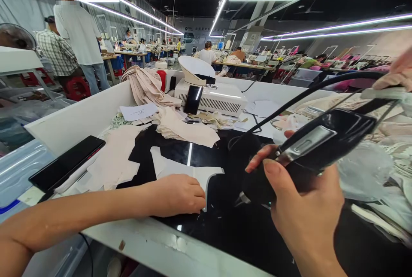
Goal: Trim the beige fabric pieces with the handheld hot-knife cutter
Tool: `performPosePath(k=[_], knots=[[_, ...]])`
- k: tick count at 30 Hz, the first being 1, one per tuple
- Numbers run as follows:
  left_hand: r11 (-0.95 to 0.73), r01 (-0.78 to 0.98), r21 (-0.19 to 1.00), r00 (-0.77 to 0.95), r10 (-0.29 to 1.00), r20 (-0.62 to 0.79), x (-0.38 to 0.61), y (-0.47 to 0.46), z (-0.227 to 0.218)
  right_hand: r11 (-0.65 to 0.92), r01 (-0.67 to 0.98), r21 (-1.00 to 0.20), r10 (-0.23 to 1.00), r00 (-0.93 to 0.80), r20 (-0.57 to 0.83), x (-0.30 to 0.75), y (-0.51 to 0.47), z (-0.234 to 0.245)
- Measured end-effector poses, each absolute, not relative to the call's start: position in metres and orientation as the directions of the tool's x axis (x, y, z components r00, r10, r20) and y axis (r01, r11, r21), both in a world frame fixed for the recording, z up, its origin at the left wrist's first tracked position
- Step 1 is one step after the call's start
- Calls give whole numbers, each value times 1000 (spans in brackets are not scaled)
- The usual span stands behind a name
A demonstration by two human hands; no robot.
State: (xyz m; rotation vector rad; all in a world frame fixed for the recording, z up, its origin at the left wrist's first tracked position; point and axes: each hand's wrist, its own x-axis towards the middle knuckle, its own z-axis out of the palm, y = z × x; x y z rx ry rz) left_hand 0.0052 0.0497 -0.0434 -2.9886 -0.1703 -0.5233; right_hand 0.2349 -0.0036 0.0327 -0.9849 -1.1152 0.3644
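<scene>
My right hand [309, 208] is wrapped around a black corded hand tool [325, 139] with a silver panel on its side. The tool is tilted above the dark tabletop, and its lower end is partly lost against the black surface. On the left, my left hand [180, 195] lies low with its fingers curled in at the lower edge of a white cut fabric piece [180, 165]. The fingertips are mostly hidden. Just behind that piece lies a stack of beige cut pieces [186, 126]; more pale pieces [112, 156] spread out to its left.
A black phone-like slab [67, 165] lies at the left edge. A white machine [209, 96] with a phone [193, 100] leaning on it stands at the back. Fabric and clear plastic [363, 169] crowd the right. A blurred hand-like shape [399, 71] shows upper right. People work beyond.
</scene>
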Motion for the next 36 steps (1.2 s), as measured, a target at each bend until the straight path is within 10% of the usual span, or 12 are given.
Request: performPosePath(k=[10,23,36], knots=[[-974,157,-166,928,88,361,13,42,-52,639,6,-769,695,424,580,195,-24,20],[-917,242,316,846,359,394,18,43,-59,670,-29,-742,663,472,580,178,-16,16],[-911,207,356,849,348,397,15,46,-53,666,-3,-746,659,472,586,176,-12,18]])
